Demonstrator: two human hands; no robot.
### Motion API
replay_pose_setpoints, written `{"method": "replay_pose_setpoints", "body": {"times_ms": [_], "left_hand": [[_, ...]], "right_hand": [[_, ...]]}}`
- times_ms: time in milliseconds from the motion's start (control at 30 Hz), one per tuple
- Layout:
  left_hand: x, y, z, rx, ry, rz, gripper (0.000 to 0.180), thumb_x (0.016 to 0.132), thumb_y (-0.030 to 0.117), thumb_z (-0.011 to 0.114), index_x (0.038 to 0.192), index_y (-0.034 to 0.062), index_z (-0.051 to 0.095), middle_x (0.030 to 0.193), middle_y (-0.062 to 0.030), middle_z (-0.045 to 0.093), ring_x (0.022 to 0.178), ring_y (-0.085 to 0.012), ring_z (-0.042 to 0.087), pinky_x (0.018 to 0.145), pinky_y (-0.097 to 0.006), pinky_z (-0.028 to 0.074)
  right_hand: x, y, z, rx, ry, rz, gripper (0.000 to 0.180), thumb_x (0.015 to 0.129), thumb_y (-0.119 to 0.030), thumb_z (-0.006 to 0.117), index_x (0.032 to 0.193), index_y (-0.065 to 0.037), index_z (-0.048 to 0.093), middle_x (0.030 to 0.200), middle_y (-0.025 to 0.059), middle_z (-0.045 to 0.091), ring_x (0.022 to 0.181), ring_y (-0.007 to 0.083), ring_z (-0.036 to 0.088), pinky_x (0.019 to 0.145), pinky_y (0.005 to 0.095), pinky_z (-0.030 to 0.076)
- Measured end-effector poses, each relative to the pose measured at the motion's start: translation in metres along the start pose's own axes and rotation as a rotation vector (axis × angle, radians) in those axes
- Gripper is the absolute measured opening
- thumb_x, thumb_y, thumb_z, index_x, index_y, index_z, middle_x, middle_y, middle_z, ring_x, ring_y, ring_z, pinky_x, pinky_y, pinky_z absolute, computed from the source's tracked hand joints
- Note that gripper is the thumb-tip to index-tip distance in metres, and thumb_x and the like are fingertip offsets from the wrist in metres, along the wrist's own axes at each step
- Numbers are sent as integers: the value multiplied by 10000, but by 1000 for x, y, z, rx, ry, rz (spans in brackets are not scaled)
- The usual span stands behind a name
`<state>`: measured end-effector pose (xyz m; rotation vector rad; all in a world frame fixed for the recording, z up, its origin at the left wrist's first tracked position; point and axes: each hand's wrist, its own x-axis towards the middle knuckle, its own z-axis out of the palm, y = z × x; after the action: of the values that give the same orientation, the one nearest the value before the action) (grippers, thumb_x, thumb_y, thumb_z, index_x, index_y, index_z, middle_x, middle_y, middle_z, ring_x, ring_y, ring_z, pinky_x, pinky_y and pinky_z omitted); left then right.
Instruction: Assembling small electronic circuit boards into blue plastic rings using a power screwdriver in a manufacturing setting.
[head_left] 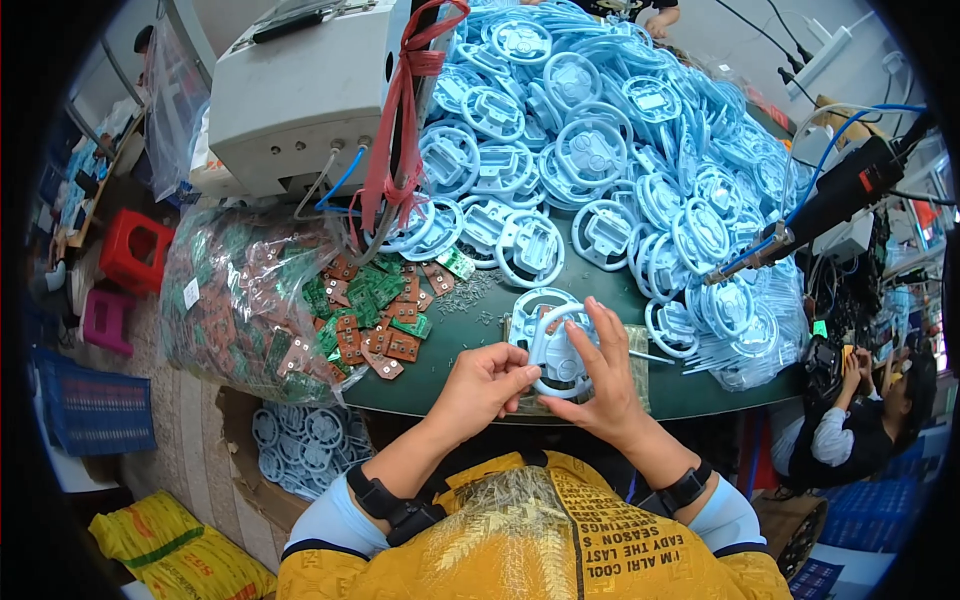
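Note:
A light-blue plastic toy steering wheel (pixel 563 357) is tilted up in front of me at the table's near edge. My left hand (pixel 487 382) is closed, with thumb and index finger pinched at the wheel's left rim; whether a small part is also between them is hidden. My right hand (pixel 607 375) grips the wheel from the right, thumb low and fingers high along the rim. Just behind it lies another light-blue wheel piece (pixel 540 300). A flat yellowish block (pixel 634 385) sits under the held wheel, mostly covered by it and my hands.
A large heap of light-blue wheels (pixel 590 150) fills the table's far side. Green and brown circuit boards (pixel 385 310) and small screws (pixel 462 297) lie left, by a clear bag (pixel 250 290). A grey machine box (pixel 300 100) stands behind; a black electric screwdriver (pixel 850 190) hangs right.

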<state>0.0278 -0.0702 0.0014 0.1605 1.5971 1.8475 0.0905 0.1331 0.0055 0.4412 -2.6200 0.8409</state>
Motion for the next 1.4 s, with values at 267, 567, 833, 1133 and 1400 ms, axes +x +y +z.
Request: {"method": "replay_pose_setpoints", "body": {"times_ms": [267, 567, 833, 1133, 1400], "left_hand": [[39, 14, -27, 244, 74, 16, 345, 976, 191, 598, 1221, -50, 576, 726, -20, 635, 531, -62, 560, 452, -198, 433], [29, -4, -17, 5, -121, -134, 359, 988, 99, 522, 1302, -74, 545, 811, -62, 667, 592, -93, 633, 503, -204, 513], [29, -3, -24, -87, -156, -180, 385, 987, 77, 489, 1342, -72, 495, 873, -84, 668, 617, -112, 657, 521, -212, 539], [31, -4, -25, -58, -158, -182, 377, 963, 54, 529, 1316, -75, 499, 798, -82, 672, 596, -122, 662, 496, -210, 526], [31, -6, -27, -58, -180, -175, 388, 957, 54, 536, 1320, -74, 494, 809, -84, 680, 597, -124, 665, 490, -209, 521]], "right_hand": [[7, 11, -16, 73, -127, 63, 926, 640, -299, 883, 1425, -67, 453, 1529, 236, 308, 1374, 451, 337, 1110, 512, 312], [14, 19, -7, 110, -264, 43, 930, 627, -306, 893, 1419, -75, 463, 1519, 232, 325, 1389, 446, 326, 1116, 515, 311], [14, 16, -4, 82, -312, 68, 932, 622, -312, 898, 1414, -76, 466, 1516, 229, 329, 1389, 443, 328, 1112, 517, 315], [13, 10, -4, 22, -299, 77, 926, 610, -311, 901, 1396, -60, 481, 1511, 229, 336, 1360, 433, 363, 1092, 518, 326], [12, 10, -3, -78, -309, 42, 913, 623, -381, 884, 1397, -89, 499, 1500, 221, 361, 1355, 420, 378, 1067, 533, 327]]}}
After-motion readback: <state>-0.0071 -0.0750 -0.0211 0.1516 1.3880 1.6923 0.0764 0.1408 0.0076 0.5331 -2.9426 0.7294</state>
